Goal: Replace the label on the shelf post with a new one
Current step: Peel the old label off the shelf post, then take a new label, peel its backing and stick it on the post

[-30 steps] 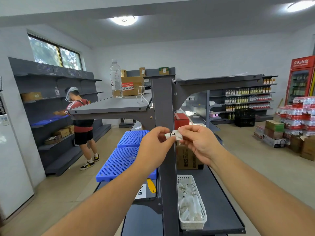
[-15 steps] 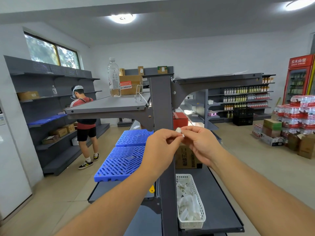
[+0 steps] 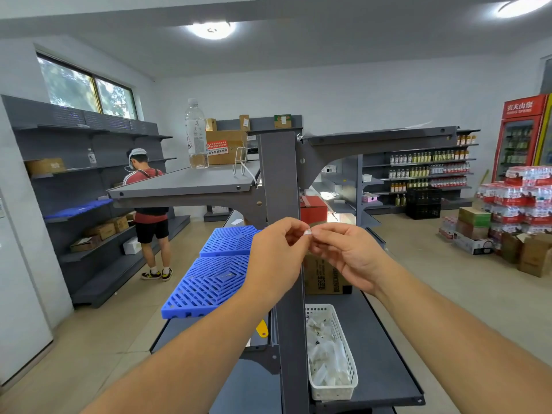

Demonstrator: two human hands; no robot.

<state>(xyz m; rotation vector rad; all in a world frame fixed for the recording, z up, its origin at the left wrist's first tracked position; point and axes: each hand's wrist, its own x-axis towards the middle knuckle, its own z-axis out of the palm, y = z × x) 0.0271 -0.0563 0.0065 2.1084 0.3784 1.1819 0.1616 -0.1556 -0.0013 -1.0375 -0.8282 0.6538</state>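
Grey shelf post (image 3: 280, 180) runs upright through centre of view, shelf boards bracketed off both sides. Both forearms reach forward from the bottom corners and meet in front of the post at mid height. Left hand (image 3: 276, 258) has its back to camera, wrist bent, thumb and forefinger closed on a small white label (image 3: 307, 232). Right hand (image 3: 348, 253) mirrors it, fingertips pinching the same label from the other side, other fingers curled loosely. Label is crumpled small between the two pinches, just in front of the post's right edge; cannot tell if it touches the post.

Blue slatted crates (image 3: 215, 273) lie on the left shelf, overhanging its edge. Cardboard box (image 3: 324, 276) stands on the lower right shelf behind the right hand. White mesh basket (image 3: 343, 389) sits on that lower shelf just beside the post, holding a heap of white paper scraps. Clear water bottle (image 3: 196, 135) stands upright on the upper left board. Yellow tag (image 3: 262, 328) lies on the lower left shelf near the post.
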